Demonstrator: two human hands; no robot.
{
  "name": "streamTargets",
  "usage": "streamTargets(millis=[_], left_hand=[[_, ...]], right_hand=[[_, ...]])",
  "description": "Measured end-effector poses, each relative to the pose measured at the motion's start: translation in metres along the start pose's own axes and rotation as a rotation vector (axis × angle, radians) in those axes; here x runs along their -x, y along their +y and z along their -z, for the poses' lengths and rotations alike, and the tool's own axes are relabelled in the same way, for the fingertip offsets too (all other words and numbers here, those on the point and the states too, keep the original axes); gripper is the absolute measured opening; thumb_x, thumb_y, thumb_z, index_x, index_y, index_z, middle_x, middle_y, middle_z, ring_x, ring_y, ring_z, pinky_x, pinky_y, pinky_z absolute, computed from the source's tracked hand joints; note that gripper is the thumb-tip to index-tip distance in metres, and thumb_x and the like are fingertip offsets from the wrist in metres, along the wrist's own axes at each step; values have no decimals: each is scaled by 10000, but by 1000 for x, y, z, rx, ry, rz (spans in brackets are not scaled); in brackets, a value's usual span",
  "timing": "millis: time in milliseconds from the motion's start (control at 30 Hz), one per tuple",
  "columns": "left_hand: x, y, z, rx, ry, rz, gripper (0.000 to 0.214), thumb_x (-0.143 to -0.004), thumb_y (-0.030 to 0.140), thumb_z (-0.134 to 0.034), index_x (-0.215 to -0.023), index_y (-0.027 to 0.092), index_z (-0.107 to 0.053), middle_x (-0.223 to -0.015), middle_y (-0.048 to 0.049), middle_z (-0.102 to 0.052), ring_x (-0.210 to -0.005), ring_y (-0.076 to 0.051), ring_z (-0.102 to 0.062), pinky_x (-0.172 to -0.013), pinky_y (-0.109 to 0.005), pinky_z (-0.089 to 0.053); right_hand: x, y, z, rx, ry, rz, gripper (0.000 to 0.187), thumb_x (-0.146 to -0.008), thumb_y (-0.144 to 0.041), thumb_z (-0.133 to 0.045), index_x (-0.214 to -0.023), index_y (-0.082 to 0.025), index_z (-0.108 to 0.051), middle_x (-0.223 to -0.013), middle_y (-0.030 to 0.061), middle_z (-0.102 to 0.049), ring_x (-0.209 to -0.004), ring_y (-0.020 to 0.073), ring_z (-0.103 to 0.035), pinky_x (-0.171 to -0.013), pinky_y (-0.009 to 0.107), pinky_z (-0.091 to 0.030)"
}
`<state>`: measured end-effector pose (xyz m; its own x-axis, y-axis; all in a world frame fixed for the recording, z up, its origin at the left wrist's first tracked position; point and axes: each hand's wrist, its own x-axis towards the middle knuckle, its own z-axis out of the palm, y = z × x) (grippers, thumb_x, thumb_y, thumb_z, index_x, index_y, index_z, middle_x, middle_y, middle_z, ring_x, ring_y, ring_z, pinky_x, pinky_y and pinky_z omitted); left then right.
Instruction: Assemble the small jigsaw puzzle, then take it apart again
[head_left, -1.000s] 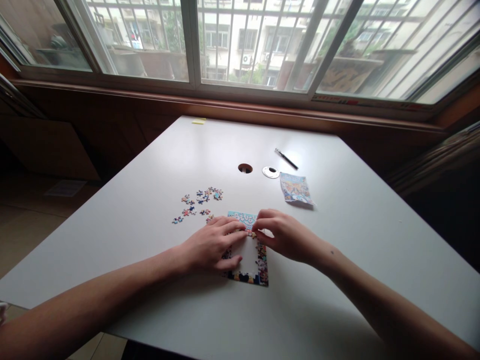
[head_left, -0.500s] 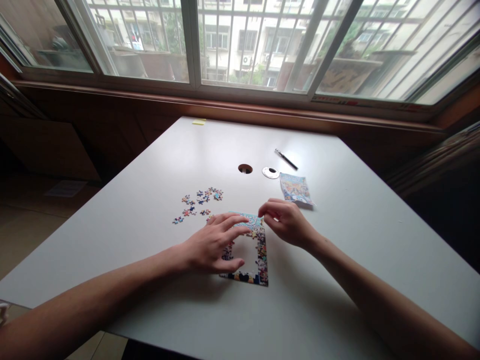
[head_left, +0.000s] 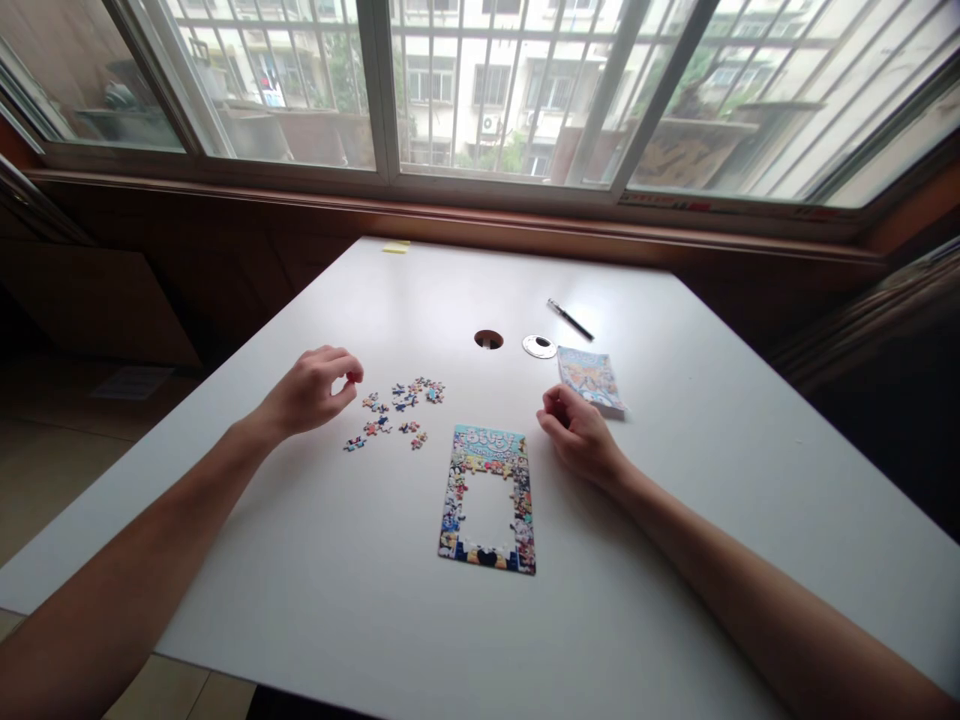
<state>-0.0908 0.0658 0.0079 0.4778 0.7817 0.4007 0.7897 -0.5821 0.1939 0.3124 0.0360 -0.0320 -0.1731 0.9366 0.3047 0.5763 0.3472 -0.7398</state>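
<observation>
Two bare hands rest over a white table (head_left: 675,520) by a window. Left hand (head_left: 311,390) hovers just beside a scatter of loose puzzle pieces (head_left: 397,410), its fingers curled in and the thumb and forefinger tips pinched together; whether a piece sits between them is too small to tell. Right hand (head_left: 577,435) lies on the tabletop in a loose fist, gripping nothing that shows, between the puzzle frame (head_left: 489,497) and a colourful printed packet (head_left: 590,378), close to both but not on either. That puzzle lies flat in front of the person, near the middle of the table: its border and top band are joined up, and the white centre is unfilled. Neither hand touches it. Farther back sit a round cable hole (head_left: 488,339), a small silver disc (head_left: 540,346) just beside it, a dark pen (head_left: 571,319), and a yellow note (head_left: 396,246) at the far edge
</observation>
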Motion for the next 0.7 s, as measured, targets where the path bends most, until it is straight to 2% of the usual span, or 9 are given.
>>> streamTargets(millis=[100, 367, 700], left_hand=[[1, -6, 1, 11, -43, -6, 123, -818, 146, -488, -828, 184, -604, -870, -40, -636, -823, -194, -567, -802, -330, -450], [2, -2, 0, 64, -103, -9, 167, -808, 110, -443, -804, 178, -595, -881, -51, -626, -812, -187, -569, -732, -294, -455], [4, -2, 1, 83, -134, 9, 244, -753, 57, -412, -826, 185, -606, -930, -54, -640, -855, -198, -584, -750, -308, -466]], right_hand=[[0, 0, 0, -7, -22, 8, 96, -851, -250, -529, -813, -213, -449, -656, -44, -439, -598, 122, -389, -586, 272, -328], [0, -2, 1, -13, -58, 28, 92, -867, -238, -515, -811, -216, -445, -642, -54, -402, -593, 120, -360, -599, 274, -316], [2, 0, 1, -11, -66, 12, 82, -899, -252, -484, -838, -222, -439, -684, -32, -456, -626, 140, -402, -623, 286, -338]])
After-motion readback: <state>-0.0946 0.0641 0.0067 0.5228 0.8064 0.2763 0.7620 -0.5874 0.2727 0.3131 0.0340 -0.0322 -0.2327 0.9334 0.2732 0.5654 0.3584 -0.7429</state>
